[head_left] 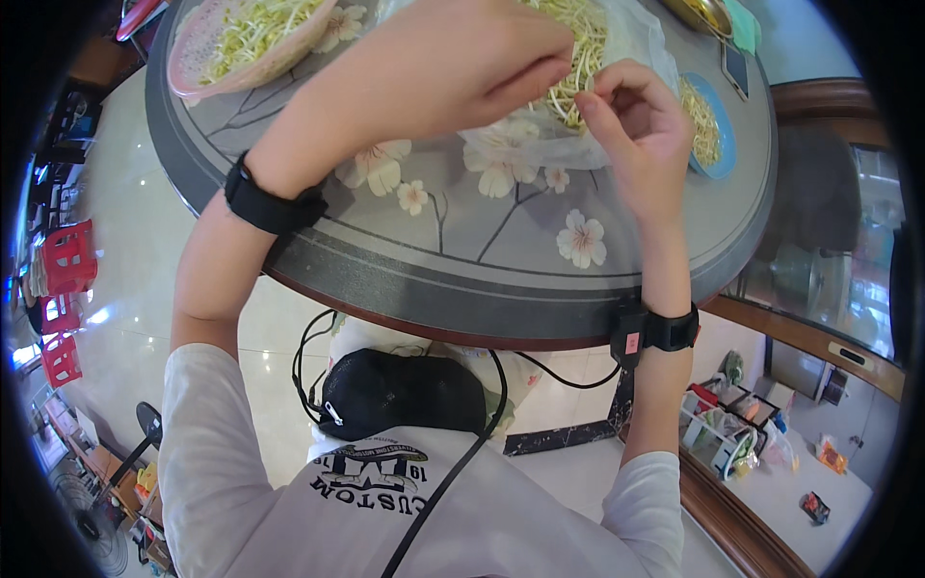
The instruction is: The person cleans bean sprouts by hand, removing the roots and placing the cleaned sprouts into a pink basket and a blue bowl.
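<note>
Bean sprouts point(582, 50) lie heaped on a translucent plastic bag point(636, 29) on the table, just beyond my hands. My left hand point(477, 61) is over the near left side of the heap, fingers curled and thumb pressed to the forefinger; whatever is between those tips is hidden. Thumb and forefinger of my right hand point(636, 123) pinch what looks like a thin sprout at the heap's right edge. To the left a pink perforated basket point(189, 68) holds more sprouts. Right of my right hand, a blue dish point(726, 144) contains thin, pale sprout pieces.
The round table point(433, 289) has a grey floral top and a dark rim. A phone point(735, 70) and a gold-coloured metal bowl point(697, 14) are at its far right. Black cables point(462, 462) run across my body. Red plastic stools point(70, 260) stand at left.
</note>
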Available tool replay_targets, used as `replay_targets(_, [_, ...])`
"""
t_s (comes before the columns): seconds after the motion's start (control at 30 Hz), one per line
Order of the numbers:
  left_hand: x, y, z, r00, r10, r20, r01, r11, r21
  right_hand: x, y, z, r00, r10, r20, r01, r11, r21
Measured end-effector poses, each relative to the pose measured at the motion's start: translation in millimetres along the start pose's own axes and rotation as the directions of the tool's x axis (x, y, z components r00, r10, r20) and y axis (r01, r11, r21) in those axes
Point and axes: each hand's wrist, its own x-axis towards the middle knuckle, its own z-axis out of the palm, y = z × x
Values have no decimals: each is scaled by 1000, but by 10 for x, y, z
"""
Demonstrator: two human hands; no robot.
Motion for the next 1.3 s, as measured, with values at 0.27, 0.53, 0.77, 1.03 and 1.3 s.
replay_targets(0.27, [65,22,-3,994,95,-51,-99,992,-72,6,-42,22,994,96,-53,-88,986,144])
replay_targets(0.53, [41,-17,58,970,162,-180,-186,975,-121,47,-97,33,985,24,-171,-2,992,124])
replay_targets(0.77, [18,8,73,985,144,-100,-155,982,-108,19,-46,-4,997,-24,-79,23,1000,-5])
replay_targets(1.03, [17,81,77,997,81,-10,-82,996,-45,31,-83,-14,999,10,-37,-9,1000,24])
replay_targets(1.3, [28,58,56,997,70,11,-70,997,-24,31,-66,-40,997,-13,71,5,995,104])
